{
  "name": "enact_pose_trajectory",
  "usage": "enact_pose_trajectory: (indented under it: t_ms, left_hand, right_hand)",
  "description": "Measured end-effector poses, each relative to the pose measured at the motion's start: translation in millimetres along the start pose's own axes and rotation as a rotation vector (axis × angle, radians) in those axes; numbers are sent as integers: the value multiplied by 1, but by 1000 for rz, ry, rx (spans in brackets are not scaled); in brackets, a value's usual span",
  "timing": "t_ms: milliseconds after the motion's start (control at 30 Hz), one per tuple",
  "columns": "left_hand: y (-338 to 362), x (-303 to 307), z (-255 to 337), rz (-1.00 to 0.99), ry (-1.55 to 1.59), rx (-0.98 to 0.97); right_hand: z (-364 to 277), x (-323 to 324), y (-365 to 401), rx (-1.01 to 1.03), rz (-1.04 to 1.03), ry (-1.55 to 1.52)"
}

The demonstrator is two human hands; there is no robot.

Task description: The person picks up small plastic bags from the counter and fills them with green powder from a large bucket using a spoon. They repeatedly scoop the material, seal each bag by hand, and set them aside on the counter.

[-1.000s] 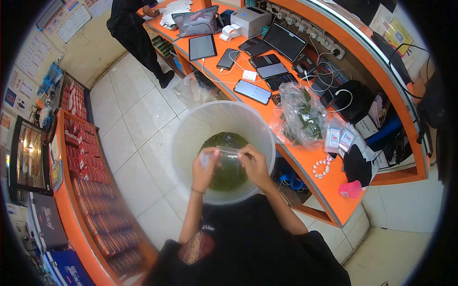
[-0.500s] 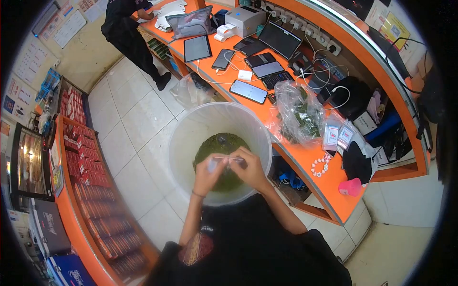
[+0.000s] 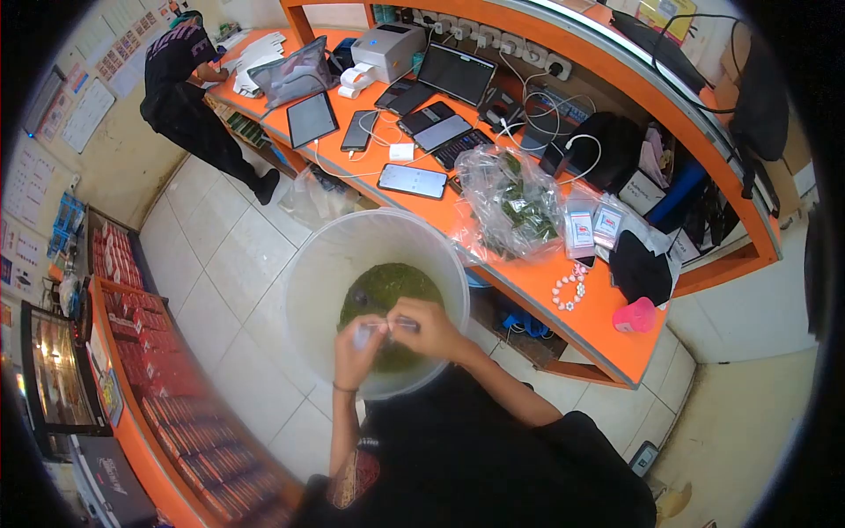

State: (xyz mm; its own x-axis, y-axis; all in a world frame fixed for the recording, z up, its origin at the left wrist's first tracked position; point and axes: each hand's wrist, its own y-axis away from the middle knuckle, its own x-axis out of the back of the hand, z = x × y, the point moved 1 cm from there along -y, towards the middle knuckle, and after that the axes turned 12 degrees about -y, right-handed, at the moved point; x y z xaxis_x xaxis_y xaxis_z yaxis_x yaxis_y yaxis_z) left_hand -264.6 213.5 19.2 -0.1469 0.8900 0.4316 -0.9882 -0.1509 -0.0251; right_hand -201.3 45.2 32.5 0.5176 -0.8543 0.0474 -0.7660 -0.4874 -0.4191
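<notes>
My left hand [image 3: 356, 354] and my right hand [image 3: 428, 329] meet over a large translucent tub [image 3: 304, 282], fingers pinched. Between them is a small clear plastic bag [image 3: 363, 335], its edge stretched between both sets of fingertips. The right fingers partly hide a greyish part of it. Below, fine green shredded material [image 3: 398, 280] covers the tub's bottom. A dark rounded object [image 3: 361, 298], perhaps a scoop, lies on this material, partly hidden by my hands.
An orange counter [image 3: 528, 286] runs along the right, holding phones, a printer [image 3: 387, 51], a plastic bag of green leaves [image 3: 515, 207], a bead bracelet [image 3: 568, 289] and a pink cup [image 3: 634, 315]. Red packs fill a shelf [image 3: 145, 352] at left. Another person [image 3: 189, 97] leans over the counter's far end.
The view has shifted, so the tub and my hands appear further left and slightly lower. More of the other person now shows. Both hands keep their pinch on the small bag.
</notes>
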Motion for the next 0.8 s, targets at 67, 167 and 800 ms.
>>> enact_pose_trajectory:
  t_ms: [67, 167, 800]
  left_hand:
    - [0, 8, -1, 53, -20, 13]
    - [0, 27, -23, 254, -75, 69]
    - [-127, -81, 97, -215, -124, -472]
  right_hand:
    - [-2, -1, 1, -70, -12, 4]
    - [0, 5, 4, -137, 55, -43]
    - [23, 9, 15, -321, 52, 249]
